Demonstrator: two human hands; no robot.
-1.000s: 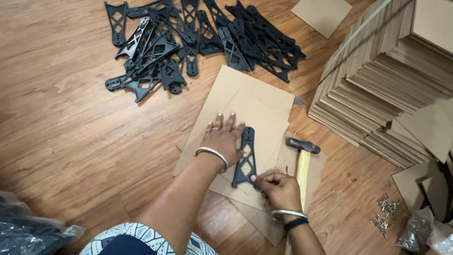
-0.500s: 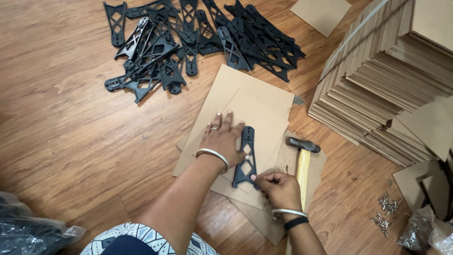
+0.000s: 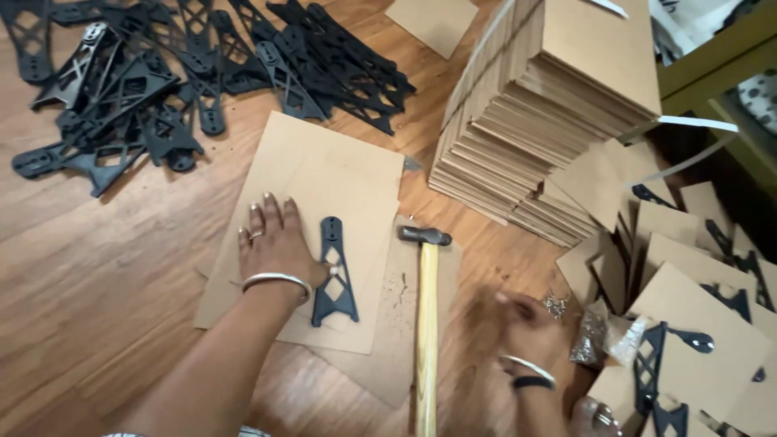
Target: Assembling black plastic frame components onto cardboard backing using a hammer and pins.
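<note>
My left hand (image 3: 275,243) lies flat, fingers spread, on a brown cardboard sheet (image 3: 324,170) on the wooden floor, its thumb touching a black plastic bracket (image 3: 333,275) that lies on the sheet. My right hand (image 3: 522,324) is blurred, low at the right, near a small heap of metal screws (image 3: 557,304) and a clear plastic bag (image 3: 603,336). Whether its fingers pinch anything is unclear. A hammer (image 3: 426,324) with a wooden handle lies on the floor between the two hands.
A heap of black brackets (image 3: 202,73) lies at the upper left. A tall stack of cardboard sheets (image 3: 558,113) stands at the upper right. Cardboard sheets with brackets fixed on them (image 3: 696,340) lie at the right.
My right hand left the bracket's lower end and swung right toward the screws. The view shifted to the right. My left hand stays flat on the sheet.
</note>
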